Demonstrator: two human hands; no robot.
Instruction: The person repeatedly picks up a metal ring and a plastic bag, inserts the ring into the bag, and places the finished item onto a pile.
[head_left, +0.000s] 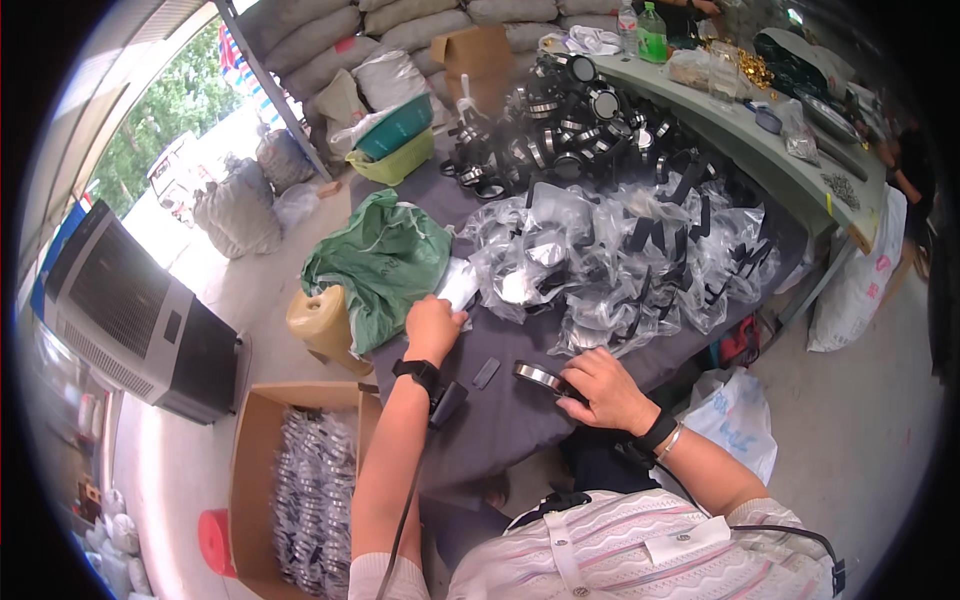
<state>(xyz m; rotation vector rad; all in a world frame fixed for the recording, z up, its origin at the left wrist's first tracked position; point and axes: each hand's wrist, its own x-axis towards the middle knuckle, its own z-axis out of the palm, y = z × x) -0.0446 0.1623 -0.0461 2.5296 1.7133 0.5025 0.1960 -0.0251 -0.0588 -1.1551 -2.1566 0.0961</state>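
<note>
My right hand (605, 392) is closed on a round part with a silver metal rim (540, 376), low over the dark cloth of the table (520, 430). What lies under its fingers is hidden. Further left, my left hand (433, 328) pinches the near edge of a stack of clear plastic bags (458, 285), beside a crumpled green sack (382, 265). Between my hands a small dark flat block (487, 374) lies on the cloth. Just beyond them spreads a heap of bagged black parts (620, 260). Behind it are piled loose black parts with silver rims (575, 125).
At my left stands an open cardboard box (250, 480) with bagged parts inside. A yellowish jug (322, 325) is by the table's left edge. Teal and green basins (395, 165) sit at the far left corner. A pale side table (800, 165) runs along the right.
</note>
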